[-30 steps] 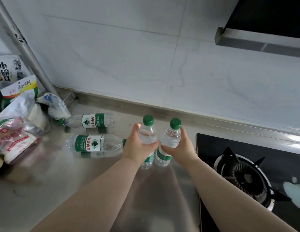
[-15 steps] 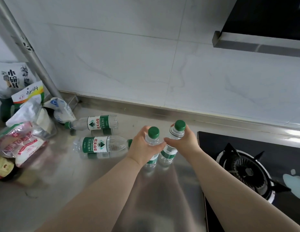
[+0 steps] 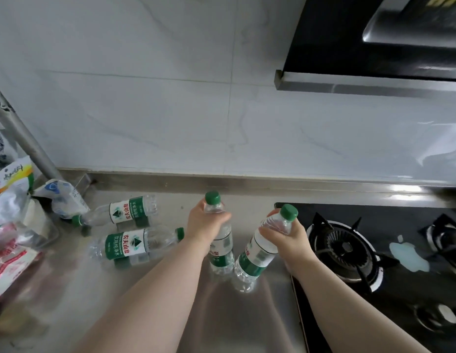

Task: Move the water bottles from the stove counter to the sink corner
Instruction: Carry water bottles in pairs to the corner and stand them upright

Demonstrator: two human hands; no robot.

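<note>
Step in hand: lifting two bottles clear of the surface, judged from the grips.

- Left hand [image 3: 205, 222], centre of frame: fingers clamped round the shoulder of an upright bottle [image 3: 220, 247], just under its green cap. Best kept vertical, the base raised straight off the steel.
- Right hand [image 3: 288, 238], right of centre: fingers clamped round the neck end of a tilted bottle [image 3: 257, 256], base leaning toward the other bottle, near or touching it; contact cannot be told. Separate the two before carrying, or they may knock.
- Still to move: two bottles lying on their sides at centre left, the rear bottle [image 3: 122, 212] and the front bottle [image 3: 135, 245]. Round bodies may roll if brushed.

Surface [image 3: 69, 301]: brushed steel, reflective. Food bags [image 3: 10, 238] piled at left edge. Slanted metal pole [image 3: 25, 146] at upper left.

Room: pale marbled wall tiles [image 3: 170, 110] across the back; gas stove [image 3: 349, 250] at lower right; black range hood [image 3: 374, 47] at upper right. Sink corner not in view.
</note>
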